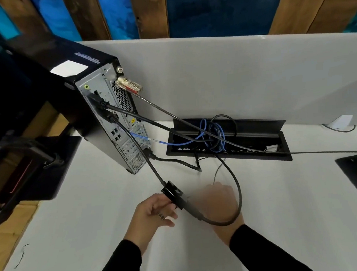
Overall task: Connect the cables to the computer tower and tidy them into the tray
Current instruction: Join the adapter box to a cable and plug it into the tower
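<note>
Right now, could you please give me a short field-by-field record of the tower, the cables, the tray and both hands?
tower: upright on the desk, rear ports facing the camera
adapter block: black, inline on a cable from the tower
left hand: grips the adapter block
right hand: blurred, behind the cable loop; grip unclear
blue cable: runs from the tower into the tray
tray: lid open, cables bundled inside

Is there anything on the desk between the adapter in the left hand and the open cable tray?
Nothing solid. Between the adapter, held by the left hand, and the cable tray lies bare desk, crossed only by a thick black cable and the adapter's own looping lead.
</note>
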Available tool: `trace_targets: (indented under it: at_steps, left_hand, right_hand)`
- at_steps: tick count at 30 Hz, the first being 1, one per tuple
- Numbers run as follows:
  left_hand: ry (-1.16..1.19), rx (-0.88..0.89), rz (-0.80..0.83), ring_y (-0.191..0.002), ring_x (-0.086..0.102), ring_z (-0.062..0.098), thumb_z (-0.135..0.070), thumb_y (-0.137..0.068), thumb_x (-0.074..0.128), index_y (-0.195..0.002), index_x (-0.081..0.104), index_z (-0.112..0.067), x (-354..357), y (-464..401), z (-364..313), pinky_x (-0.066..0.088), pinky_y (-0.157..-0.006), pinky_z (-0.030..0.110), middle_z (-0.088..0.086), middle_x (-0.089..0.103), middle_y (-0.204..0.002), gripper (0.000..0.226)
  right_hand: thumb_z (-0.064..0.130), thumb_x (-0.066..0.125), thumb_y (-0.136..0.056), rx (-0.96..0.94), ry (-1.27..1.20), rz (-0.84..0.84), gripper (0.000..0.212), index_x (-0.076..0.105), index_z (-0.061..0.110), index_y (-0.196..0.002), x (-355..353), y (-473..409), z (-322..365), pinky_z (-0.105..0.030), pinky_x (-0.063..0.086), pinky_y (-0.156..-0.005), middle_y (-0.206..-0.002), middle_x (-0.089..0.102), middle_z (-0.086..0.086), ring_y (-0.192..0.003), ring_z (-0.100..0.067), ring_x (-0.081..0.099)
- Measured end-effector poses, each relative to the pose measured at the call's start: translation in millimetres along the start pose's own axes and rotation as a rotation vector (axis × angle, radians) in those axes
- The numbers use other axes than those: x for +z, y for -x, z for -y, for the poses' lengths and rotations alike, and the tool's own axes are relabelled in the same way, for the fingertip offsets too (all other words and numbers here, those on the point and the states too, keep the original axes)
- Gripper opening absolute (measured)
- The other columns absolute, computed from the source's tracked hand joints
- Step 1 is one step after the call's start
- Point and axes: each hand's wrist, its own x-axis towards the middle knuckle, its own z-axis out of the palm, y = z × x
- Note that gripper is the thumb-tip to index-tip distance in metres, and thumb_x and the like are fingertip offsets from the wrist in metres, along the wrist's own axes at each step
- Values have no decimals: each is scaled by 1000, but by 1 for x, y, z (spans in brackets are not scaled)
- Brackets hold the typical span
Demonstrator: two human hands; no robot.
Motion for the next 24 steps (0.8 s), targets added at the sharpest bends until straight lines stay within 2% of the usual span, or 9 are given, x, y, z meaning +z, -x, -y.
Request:
trace_targets:
  at_steps: [4, 7, 9, 11, 13, 15, 17, 20, 24]
  left_hand:
    - [132, 34, -153, -58, 66, 16, 29, -77, 36, -95, 63, 6, 0, -3, 0, 54, -53, 23, 13, 68, -70, 40]
    - [245, 57, -281, -53, 65, 14, 32, -74, 28, -94, 62, 0, 2, -8, -6, 59, -58, 26, 2, 67, -55, 51]
    - [318, 86, -344, -54, 66, 14, 27, -79, 38, -91, 62, -2, 5, -10, -12, 59, -59, 25, 2, 69, -56, 40]
    - [381, 99, -375, -59, 68, 14, 18, -84, 47, -93, 62, -2, 8, -12, -19, 58, -58, 22, 2, 71, -60, 26]
    - [422, 102, -358, -66, 70, 17, 14, -86, 47, -94, 62, -3, 10, -13, -26, 56, -58, 19, 2, 73, -65, 24]
    - [450, 109, -309, -66, 71, 19, 15, -87, 43, -93, 63, -6, 13, -13, -32, 55, -57, 19, 3, 73, -66, 29]
    - [458, 124, -254, -62, 70, 18, 12, -86, 46, -93, 63, -6, 17, -12, -38, 56, -57, 20, 4, 72, -64, 26]
    - [467, 127, -207, -59, 67, 20, 9, -83, 54, -91, 63, -4, 24, -11, -44, 57, -58, 25, 7, 71, -64, 18]
    - [470, 110, -190, -57, 65, 20, 13, -84, 52, -84, 64, -5, 30, -11, -42, 57, -56, 29, 9, 69, -68, 21]
  right_hand:
    - [21, 45, -79, 42, -134, 126, 41, 60, 14, -116, -21, 11, 12, -27, 52, -69, -112, 66, -6, -84, -20, 67]
    - [26, 40, -81, -39, -263, 256, 56, 40, 16, -136, -44, 35, 18, -23, 57, -73, -143, 43, -5, -107, -17, 63]
    - [28, 43, -82, -77, -349, 317, 60, 32, 22, -141, -61, 46, 15, -17, 55, -71, -150, 32, 3, -108, -11, 62]
    - [30, 45, -83, -97, -375, 309, 58, 34, 29, -140, -80, 51, 8, -8, 46, -56, -147, 34, 11, -73, 0, 63]
    - [34, 41, -92, -140, -410, 237, 36, 47, 37, -128, -102, 49, -2, -6, 42, -48, -131, 50, 19, -55, 1, 53]
    - [37, 41, -95, -187, -473, 73, 22, 59, 35, -108, -122, 43, -14, -10, 47, -51, -100, 68, 16, -56, 2, 57]
    - [32, 44, -95, -158, -552, -64, 19, 63, 27, -96, -137, 28, -22, -14, 49, -58, -79, 70, 8, -62, -4, 61]
    - [29, 45, -95, -84, -419, -125, 17, 57, 18, -102, -140, -11, -21, -20, 41, -71, -87, 64, 3, -77, -12, 53]
    - [44, 38, -91, 7, -136, 114, 41, 54, 17, -116, -121, -56, -1, -30, 33, -81, -101, 66, 0, -93, -21, 56]
